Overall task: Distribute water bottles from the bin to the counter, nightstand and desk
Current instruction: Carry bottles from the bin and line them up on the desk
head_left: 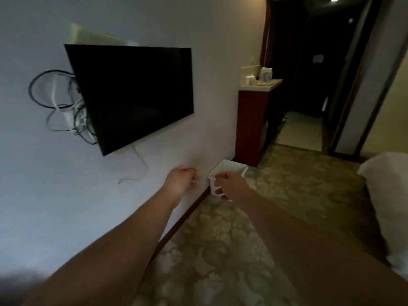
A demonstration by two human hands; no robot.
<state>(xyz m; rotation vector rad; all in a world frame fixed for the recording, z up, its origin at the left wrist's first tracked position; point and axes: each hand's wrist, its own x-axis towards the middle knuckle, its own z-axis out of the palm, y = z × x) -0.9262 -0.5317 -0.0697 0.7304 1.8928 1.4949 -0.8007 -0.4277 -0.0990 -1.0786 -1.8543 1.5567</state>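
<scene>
Right hand (229, 183): fingers curled, reaching out in front of the near rim of the white bin (229, 171); it overlaps the bin's front wall, but whether the fingers actually clasp the rim cannot be told from the blur
Left hand (182, 178): fingers curled in toward the palm, a thin pale sliver showing at the fingertips – too small to identify; it hangs in front of the wall (44, 195), just left of the bin and apart from it
Bin: white, square-sided, open at the top, standing on the patterned carpet (220, 250) against the skirting at the foot of the wall, just short of the wooden cabinet (251, 127); its inside is hidden (no bottle can be made out from this angle)
Counter (262, 85): pale top on that cabinet, beyond the bin and well apart from both hands; it carries white cups and a jar-like item, blurred
Television (132, 93): dark, mounted on the wall above and left of the hands, with tangled cables (57, 107) beside its left edge
Bed (388, 195): white bedding at the right edge
Hallway (304, 124): dim, beyond the cabinet – one ceiling light lit
</scene>
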